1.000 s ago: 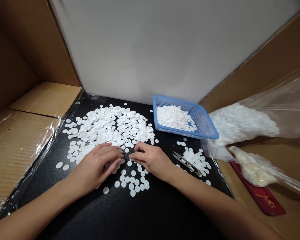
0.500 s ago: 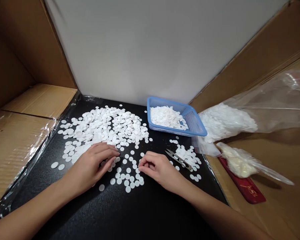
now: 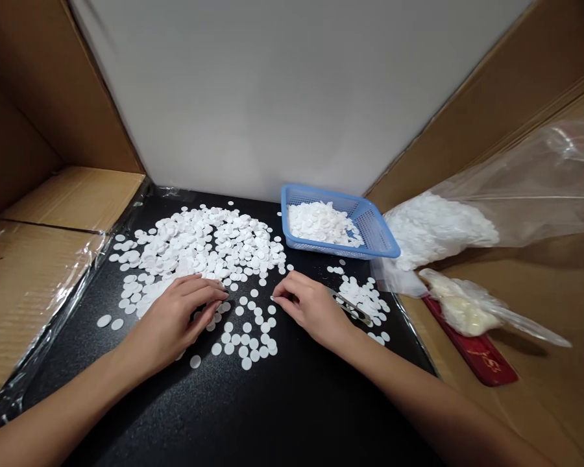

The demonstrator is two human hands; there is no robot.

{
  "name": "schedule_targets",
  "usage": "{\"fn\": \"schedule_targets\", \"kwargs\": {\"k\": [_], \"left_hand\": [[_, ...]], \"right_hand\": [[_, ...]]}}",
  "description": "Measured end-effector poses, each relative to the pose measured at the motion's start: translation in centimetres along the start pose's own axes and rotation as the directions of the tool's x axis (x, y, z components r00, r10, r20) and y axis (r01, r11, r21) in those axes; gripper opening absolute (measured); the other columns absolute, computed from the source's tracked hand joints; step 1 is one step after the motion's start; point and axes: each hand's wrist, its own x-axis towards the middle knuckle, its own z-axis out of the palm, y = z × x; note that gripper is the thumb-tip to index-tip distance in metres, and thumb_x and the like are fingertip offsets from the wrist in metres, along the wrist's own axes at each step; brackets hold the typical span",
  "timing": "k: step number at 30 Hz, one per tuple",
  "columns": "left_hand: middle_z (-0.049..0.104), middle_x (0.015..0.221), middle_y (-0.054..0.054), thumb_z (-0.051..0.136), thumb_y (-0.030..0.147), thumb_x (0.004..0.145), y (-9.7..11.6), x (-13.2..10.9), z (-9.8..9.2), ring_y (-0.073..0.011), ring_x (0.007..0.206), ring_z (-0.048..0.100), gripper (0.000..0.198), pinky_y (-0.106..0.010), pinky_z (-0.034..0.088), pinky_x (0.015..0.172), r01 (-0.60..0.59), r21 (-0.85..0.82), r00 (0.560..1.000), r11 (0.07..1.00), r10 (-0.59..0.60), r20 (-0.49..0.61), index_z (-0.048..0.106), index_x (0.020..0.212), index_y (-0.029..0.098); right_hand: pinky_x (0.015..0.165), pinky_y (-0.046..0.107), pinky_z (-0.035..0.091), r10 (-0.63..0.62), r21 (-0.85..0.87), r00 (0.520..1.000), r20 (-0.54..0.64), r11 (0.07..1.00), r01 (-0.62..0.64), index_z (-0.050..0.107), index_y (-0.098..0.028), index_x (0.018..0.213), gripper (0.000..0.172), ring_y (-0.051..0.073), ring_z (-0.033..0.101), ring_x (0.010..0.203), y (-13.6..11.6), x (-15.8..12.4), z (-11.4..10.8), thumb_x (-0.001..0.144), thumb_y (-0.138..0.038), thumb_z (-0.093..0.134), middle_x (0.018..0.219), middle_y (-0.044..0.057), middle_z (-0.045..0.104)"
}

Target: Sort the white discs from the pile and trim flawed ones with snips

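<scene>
Many flat round white discs (image 3: 238, 243) lie heaped on the black tabletop. My left hand (image 3: 182, 311) rests palm down at the front edge of this heap, its fingers loosely bent and a gap showing between thumb and index finger. I see no disc held in it. My right hand (image 3: 307, 303) is to the right, thumb and forefinger brought together at the edge of a single white disc (image 3: 272, 299), mostly covered by the fingertips. Between the hands, in front, loose white discs (image 3: 246, 339) are spread out, some overlapping.
A blue plastic basket (image 3: 343, 250) of white discs stands at the back. Thread snips (image 3: 357, 311), partly behind my right hand, lie by a small disc pile (image 3: 365, 297). Rightward are a clear bag of white pieces (image 3: 438, 227), another bag (image 3: 460, 308) and a red strip (image 3: 486, 363). Cardboard walls flank the table.
My right hand has moved up and away from me, from beside the loose discs to a single disc above them. My left hand stays by the heap. The view has shifted slightly.
</scene>
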Motion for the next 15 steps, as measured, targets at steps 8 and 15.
{"fn": "schedule_targets", "kwargs": {"k": [8,15], "left_hand": [[0.076,0.108,-0.002,0.048,0.03,0.1,-0.1,0.0,0.1,-0.0212,0.106,0.068,0.023,-0.042,0.052,0.099,-0.009,0.001,1.0,1.0,0.009,-0.015,0.069,0.104,0.023],[0.076,0.106,-0.003,0.047,0.032,0.1,-0.2,0.0,-0.6,-0.0215,0.105,0.069,0.025,-0.047,0.047,0.106,0.034,-0.018,0.999,0.999,-0.035,-0.028,0.07,0.105,0.023]], "right_hand": [[0.064,0.024,0.046,-0.182,0.102,0.983,-0.028,0.978,0.184,0.065,-0.018,0.087,0.009,0.012,0.059,0.072,-2.4,1.4,0.7,0.091,-0.01,0.063,0.086,0.001,0.062],[0.071,0.024,0.05,-0.209,0.095,0.964,0.166,0.976,0.195,0.072,-0.019,0.097,0.009,0.014,0.064,0.079,-3.0,1.9,1.1,0.094,-0.015,0.064,0.089,0.003,0.065]]}}
